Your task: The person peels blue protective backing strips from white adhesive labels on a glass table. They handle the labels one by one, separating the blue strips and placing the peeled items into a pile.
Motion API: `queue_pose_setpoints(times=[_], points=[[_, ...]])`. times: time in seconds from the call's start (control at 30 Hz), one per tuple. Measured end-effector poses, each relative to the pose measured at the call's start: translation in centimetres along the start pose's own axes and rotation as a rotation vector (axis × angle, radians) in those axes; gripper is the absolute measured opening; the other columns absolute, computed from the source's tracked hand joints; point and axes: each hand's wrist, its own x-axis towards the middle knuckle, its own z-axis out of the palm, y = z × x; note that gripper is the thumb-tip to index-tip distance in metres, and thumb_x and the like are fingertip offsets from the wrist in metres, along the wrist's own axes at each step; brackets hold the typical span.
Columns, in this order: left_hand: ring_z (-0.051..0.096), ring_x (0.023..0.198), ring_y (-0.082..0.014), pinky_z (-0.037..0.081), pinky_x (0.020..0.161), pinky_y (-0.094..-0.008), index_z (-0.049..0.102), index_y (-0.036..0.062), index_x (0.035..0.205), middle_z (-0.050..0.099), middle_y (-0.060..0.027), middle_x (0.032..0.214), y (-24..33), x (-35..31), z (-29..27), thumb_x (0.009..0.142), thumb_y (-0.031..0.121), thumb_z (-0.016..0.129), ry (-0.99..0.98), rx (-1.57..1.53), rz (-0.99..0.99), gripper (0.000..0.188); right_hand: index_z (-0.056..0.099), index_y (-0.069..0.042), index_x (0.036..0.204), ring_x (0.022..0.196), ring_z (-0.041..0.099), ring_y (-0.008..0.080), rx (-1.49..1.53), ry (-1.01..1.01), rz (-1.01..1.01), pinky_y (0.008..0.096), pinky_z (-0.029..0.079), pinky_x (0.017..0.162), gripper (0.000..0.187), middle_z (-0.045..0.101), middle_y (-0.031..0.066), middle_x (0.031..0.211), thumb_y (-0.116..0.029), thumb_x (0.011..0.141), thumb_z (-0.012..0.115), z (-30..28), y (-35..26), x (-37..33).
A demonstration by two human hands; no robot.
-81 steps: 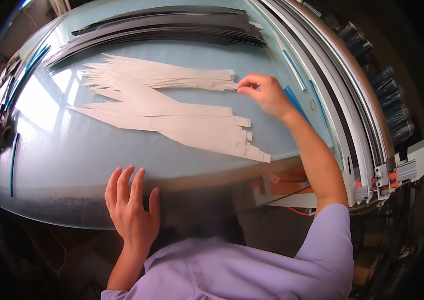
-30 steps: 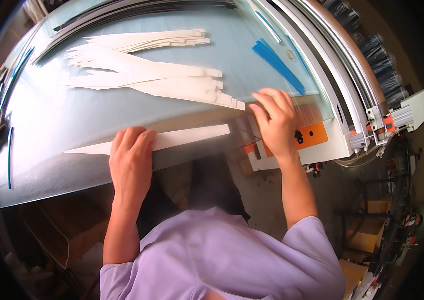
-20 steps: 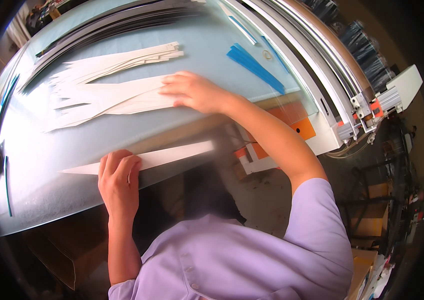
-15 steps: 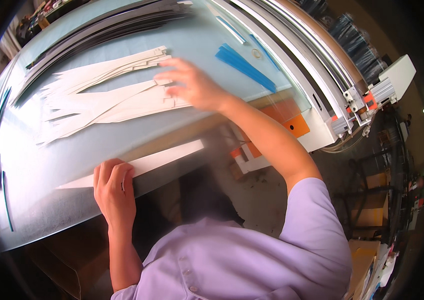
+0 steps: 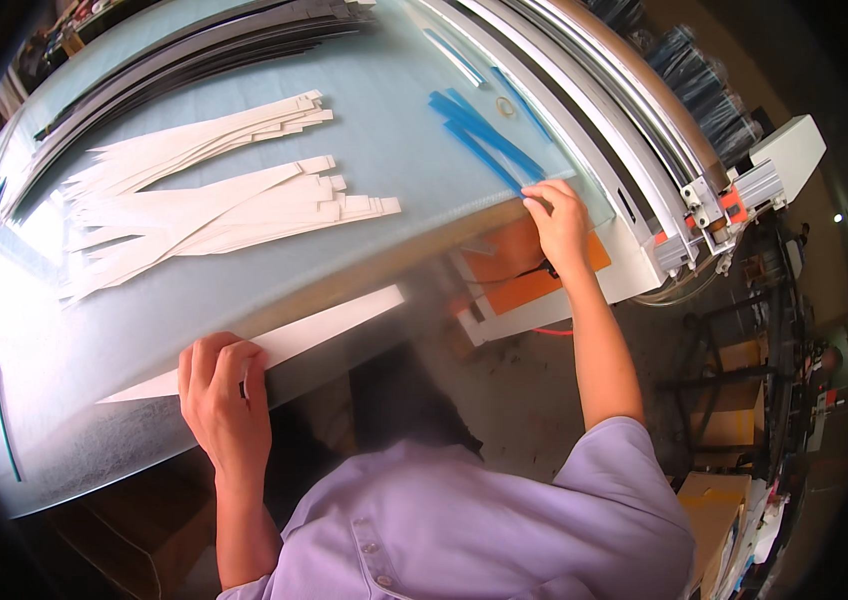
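Observation:
Near the table's front edge lies a long white strip [image 5: 339, 318], tapering toward the left. My left hand [image 5: 222, 390] is on it with curled fingers, thumb close to the fingertips, gripping it at the edge. On the right, my right hand [image 5: 561, 225] pinches the near end of a blue strip [image 5: 484, 155] between thumb and fingers. That strip lies at an angle to the other blue strips [image 5: 504, 138] beside it. Two fanned piles of white strips [image 5: 214, 135] spread over the middle of the table, apart from both hands.
Dark strips [image 5: 204, 60] are stacked at the far side of the glossy table [image 5: 274, 255]. A metal rail [image 5: 584, 110] with a white end block [image 5: 794, 160] runs along the right. An orange panel [image 5: 509, 265] sits below the right corner. Cardboard boxes [image 5: 729, 400] stand at far right.
My right hand has moved right, from over the white strips to the blue ones, and taken hold of one, which now lies apart from the bundle. My left hand stays on the white strip.

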Motion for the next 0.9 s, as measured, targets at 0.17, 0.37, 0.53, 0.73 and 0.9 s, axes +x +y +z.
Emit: queue_pose_setpoints(times=[0.17, 0.37, 0.53, 0.73, 0.9], points=[[0.059, 0.089, -0.0322, 0.047, 0.078, -0.0414, 0.061, 0.0049, 0.086, 0.063, -0.0078, 0.095, 0.1, 0.0, -0.1, 0.075, -0.007, 0.071, -0.002, -0.009, 0.000, 0.019, 0.075, -0.001, 0.104, 0.097, 0.063, 0.0309, 0.044, -0.024, -0.022, 0.0399, 0.051, 0.085, 0.018, 0.067, 0.0108, 0.102, -0.003, 0.086, 0.075, -2.2, -0.4, -3.6], [0.059, 0.089, -0.0313, 0.049, 0.080, -0.0397, 0.062, 0.0016, 0.087, 0.063, -0.0099, 0.095, 0.1, -0.1, -0.1, 0.077, -0.007, 0.070, -0.017, 0.019, -0.005, 0.015, 0.072, -0.001, 0.116, 0.101, 0.061, 0.0292, 0.024, -0.106, -0.125, 0.0377, 0.051, 0.081, 0.036, 0.063, 0.0095, 0.106, -0.005, 0.082, 0.081, -4.7, -0.9, -6.4], [0.061, 0.093, -0.0310, 0.050, 0.083, -0.0396, 0.065, 0.0018, 0.091, 0.065, -0.0103, 0.098, 0.1, -0.1, -0.1, 0.079, -0.007, 0.070, 0.006, -0.016, -0.003, 0.015, 0.071, 0.003, 0.108, 0.078, 0.065, 0.0229, 0.002, -0.035, -0.047, 0.0323, 0.052, 0.064, 0.020, 0.063, 0.0078, 0.095, 0.004, 0.088, 0.072, -5.6, -0.7, -7.0], [0.065, 0.093, -0.0335, 0.051, 0.084, -0.0403, 0.069, -0.0021, 0.098, 0.068, -0.0158, 0.097, 3.1, 0.6, 0.1, 0.084, -0.010, 0.066, 0.113, -0.244, 0.209, 0.016, 0.070, 0.005, 0.101, 0.065, 0.062, 0.0165, 0.265, 0.213, -0.039, 0.0283, 0.050, 0.057, 0.010, 0.065, 0.0084, 0.093, 0.008, 0.092, 0.066, -5.3, -9.3, -5.7], [0.047, 0.141, -0.0395, 0.039, 0.114, -0.0482, 0.053, 0.0034, 0.147, 0.054, -0.0175, 0.148, 7.1, 4.3, 0.3, 0.090, 0.011, 0.070, 0.005, -0.189, 0.387, 0.060, 0.073, 0.004, 0.105, 0.070, 0.063, 0.0221, 0.046, 0.357, -0.728, 0.0300, 0.052, 0.060, 0.026, 0.064, 0.0105, 0.097, 0.015, 0.082, 0.071, -3.9, -15.8, -5.5]])
